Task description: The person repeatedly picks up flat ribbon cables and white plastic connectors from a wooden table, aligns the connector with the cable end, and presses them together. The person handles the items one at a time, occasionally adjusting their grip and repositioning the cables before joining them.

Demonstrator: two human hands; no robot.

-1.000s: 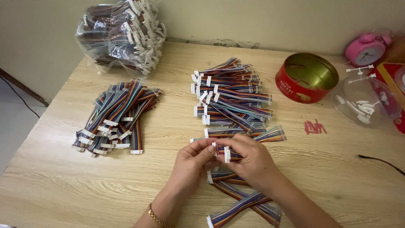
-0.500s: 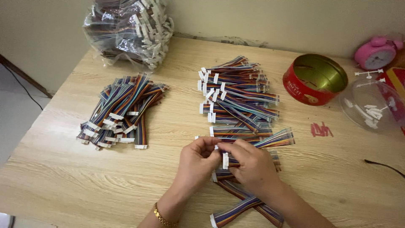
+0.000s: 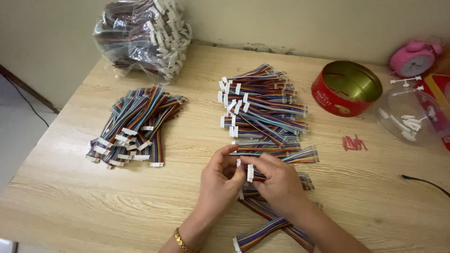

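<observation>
My left hand and my right hand meet over the wooden table, both pinching a short rainbow ribbon cable whose white connector shows between the fingertips. Its coloured tail runs under my right wrist toward the front edge. Just beyond my hands lies a large loose pile of the same cables. A second pile lies to the left.
A clear plastic bag stuffed with more cables leans on the wall at the back left. A round red tin, a clear plastic bowl with white parts and a pink alarm clock stand at the right. A black wire lies nearby.
The camera has shifted slightly, so the scene sits lower and further right. My hands stay together on the cable, the fingers working at the connector.
</observation>
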